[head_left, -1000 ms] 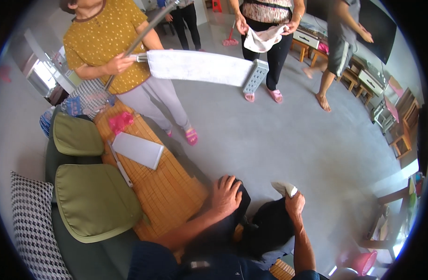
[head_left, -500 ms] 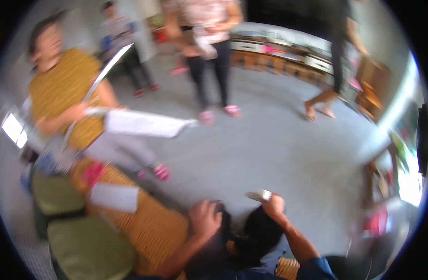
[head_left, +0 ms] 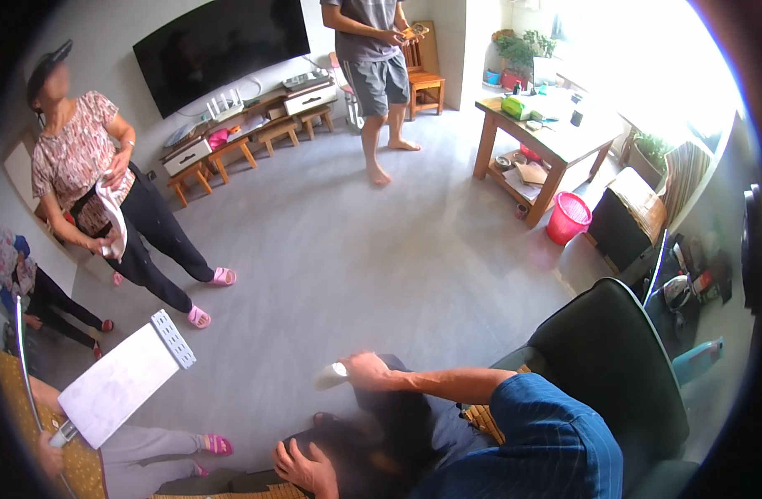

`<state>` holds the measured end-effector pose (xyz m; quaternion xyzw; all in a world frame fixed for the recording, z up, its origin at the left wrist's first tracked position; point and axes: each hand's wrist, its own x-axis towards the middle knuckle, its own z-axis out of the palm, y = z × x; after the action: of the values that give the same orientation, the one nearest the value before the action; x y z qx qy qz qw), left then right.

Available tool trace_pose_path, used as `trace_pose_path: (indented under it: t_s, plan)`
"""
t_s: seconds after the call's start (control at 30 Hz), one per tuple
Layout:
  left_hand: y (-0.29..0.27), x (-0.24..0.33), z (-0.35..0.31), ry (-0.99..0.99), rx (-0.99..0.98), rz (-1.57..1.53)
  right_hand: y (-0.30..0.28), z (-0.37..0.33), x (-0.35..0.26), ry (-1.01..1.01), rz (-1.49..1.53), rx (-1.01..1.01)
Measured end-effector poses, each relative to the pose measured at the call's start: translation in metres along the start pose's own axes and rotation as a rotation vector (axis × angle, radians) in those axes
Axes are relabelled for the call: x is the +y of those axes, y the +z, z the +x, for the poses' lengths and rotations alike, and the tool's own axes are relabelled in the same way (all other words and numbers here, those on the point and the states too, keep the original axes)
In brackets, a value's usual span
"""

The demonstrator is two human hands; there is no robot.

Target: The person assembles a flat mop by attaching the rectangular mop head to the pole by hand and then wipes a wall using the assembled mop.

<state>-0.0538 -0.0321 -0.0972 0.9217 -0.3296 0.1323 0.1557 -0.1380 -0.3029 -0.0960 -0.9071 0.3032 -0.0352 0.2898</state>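
Note:
My right hand [head_left: 368, 371], stretched over my dark-trousered knee, is closed round a small whitish object [head_left: 332, 377]. Its rounded end sticks out to the left; its kind I cannot make out. Lower down, my left hand [head_left: 308, 471] rests on my other leg with its fingers spread and holds nothing. At the left, a person in a mustard top holds a flat white panel [head_left: 121, 387] by a short handle, with a grey slotted strip on its far end.
A dark green chair back [head_left: 614, 366] rises at my right. Farther off stand a wooden table [head_left: 555, 154] with things on it, a pink bucket [head_left: 569, 218] and a low bench [head_left: 256, 125] under a television [head_left: 223, 54]. Several people stand about the grey floor [head_left: 331, 258].
The view has swung to the right, bringing in the television, table and bucket. The person in mustard now sits at the left rim. My right hand keeps the whitish object; my left stays on my leg.

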Motion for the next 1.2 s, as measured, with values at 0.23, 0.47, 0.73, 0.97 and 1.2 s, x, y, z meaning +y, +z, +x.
trace_pose_path:
  t_s: [0.23, 0.47, 0.73, 0.97, 1.2]
  plan:
    - [-0.005, 0.0, 0.004, 0.04, 0.087, 0.035, 0.003, 0.0, -0.004, -0.001, -0.002, -0.023]
    - [-0.005, 0.005, 0.003, 0.01, 0.048, 0.013, 0.008, 0.0, 0.006, -0.072, 0.026, 0.022]
    - [-0.006, 0.004, 0.002, 0.018, 0.038, -0.005, 0.01, 0.003, 0.008, -0.061, -0.01, 0.027]
    - [-0.007, 0.008, 0.004, 0.001, 0.038, -0.004, 0.011, 0.003, 0.011, -0.054, 0.023, 0.053]
    - [-0.001, 0.006, 0.006, 0.019, 0.056, -0.016, 0.016, 0.006, 0.018, -0.079, 0.031, 0.052]
